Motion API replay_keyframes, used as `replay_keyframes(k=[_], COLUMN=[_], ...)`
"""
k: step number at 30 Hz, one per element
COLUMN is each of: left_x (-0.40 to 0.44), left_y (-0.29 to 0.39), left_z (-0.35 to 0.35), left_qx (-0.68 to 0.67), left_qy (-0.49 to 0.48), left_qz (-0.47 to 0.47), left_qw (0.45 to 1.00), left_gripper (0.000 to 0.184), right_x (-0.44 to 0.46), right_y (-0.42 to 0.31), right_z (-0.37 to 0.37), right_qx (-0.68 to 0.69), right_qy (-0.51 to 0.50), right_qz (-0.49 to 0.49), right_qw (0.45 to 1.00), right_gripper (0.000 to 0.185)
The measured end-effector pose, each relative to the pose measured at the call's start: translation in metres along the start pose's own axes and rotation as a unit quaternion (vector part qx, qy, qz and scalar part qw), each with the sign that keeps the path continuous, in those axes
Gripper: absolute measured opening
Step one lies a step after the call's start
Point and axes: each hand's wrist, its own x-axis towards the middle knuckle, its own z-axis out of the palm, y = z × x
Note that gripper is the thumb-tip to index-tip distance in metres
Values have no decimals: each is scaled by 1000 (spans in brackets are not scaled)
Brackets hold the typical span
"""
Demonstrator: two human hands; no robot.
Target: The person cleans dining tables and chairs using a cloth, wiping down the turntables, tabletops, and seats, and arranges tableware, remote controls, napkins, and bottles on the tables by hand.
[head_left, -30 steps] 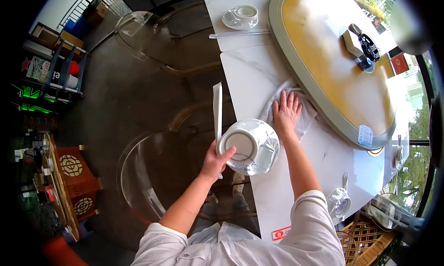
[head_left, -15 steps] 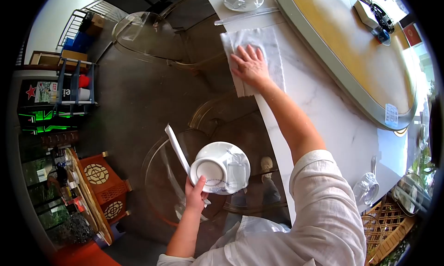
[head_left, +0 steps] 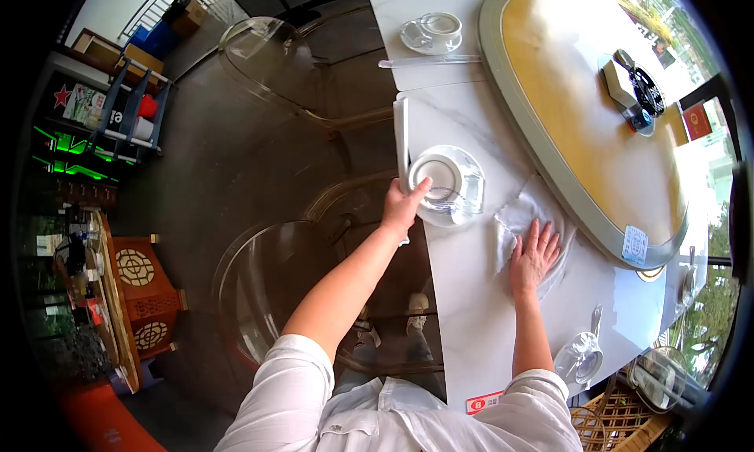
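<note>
My left hand (head_left: 402, 206) grips a white plate (head_left: 473, 173) at the table's near edge, its thumb on an upturned white bowl (head_left: 437, 177). A clear glass lies beside the bowl on the plate. A long white paper-wrapped packet (head_left: 402, 134) is held along the plate's left side by the same hand. My right hand (head_left: 537, 257) lies flat with fingers spread on a pale cloth (head_left: 514, 220), which rests on the white marbled table (head_left: 471, 318) beside the turntable.
A large yellow turntable (head_left: 581, 122) with a grey rim carries an ashtray and a white box (head_left: 620, 83). Another place setting (head_left: 431, 32) is at the top, a glass (head_left: 580, 358) at lower right. Transparent chairs (head_left: 255, 287) stand left of the table.
My left hand has brought the plate, bowl and packet up and over to the table's edge. My right hand and the cloth have moved from the table's left edge towards the turntable.
</note>
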Motion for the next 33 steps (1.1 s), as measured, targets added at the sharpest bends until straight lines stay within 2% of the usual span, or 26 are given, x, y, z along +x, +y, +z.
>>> replay_keyframes(k=[2, 4, 7, 9, 10, 11, 12, 18, 22, 23, 25, 27, 29, 31, 33], left_x=[2, 3, -5, 1, -10, -6, -12, -27, -31, -28, -26, -44, -81, -126, -146], left_y=[-7, -20, -20, -37, -24, -34, -30, -19, -17, -22, -36, -42, -43, -51, -77], left_z=[15, 28, 37, 43, 45, 48, 50, 50, 50, 50, 45, 42, 41, 44, 49], left_qx=[26, 1, 67, 77, 63, 56, 73, 105, 196, 231, 309, 435, 400, 466, 529], left_qy=[-7, -19, -27, -16, -36, -23, -18, -48, -60, -41, -27, 68, 24, -101, -156], left_qz=[28, 67, 21, 39, 16, 17, -23, -58, -54, -29, 118, 275, 431, 438, 419], left_qw=[999, 998, 997, 996, 997, 998, 997, 992, 977, 972, 943, 855, 808, 762, 722], left_gripper=[40, 47, 50, 49, 48, 44, 49, 45, 48, 53, 56, 51, 36, 40, 38], right_x=[22, 47, 79, 84, 77, 69, 53, -74, -175, -197, -217, -216, -209, -203, -200], right_y=[6, 5, 5, 3, 12, 19, 29, 80, 53, 43, 29, 27, 27, 30, 32], right_z=[16, 15, 10, 7, 13, 7, 6, -14, -46, -49, -53, -55, -55, -55, -53], right_qx=[-13, -60, -50, -19, -12, -14, 5, 4, 34, 48, 60, 70, 79, 86, 93], right_qy=[8, -34, -73, -84, -20, -18, -7, 15, -41, -47, -48, -49, -46, -37, -24], right_qz=[29, 71, 82, 86, 37, 11, 17, 103, 87, 69, 45, 47, 49, 41, 41], right_qw=[999, 995, 993, 993, 999, 1000, 1000, 995, 995, 995, 996, 995, 995, 995, 995], right_gripper=[57, 57, 56, 54, 53, 53, 53, 52, 55, 57, 57, 57, 57, 57, 57])
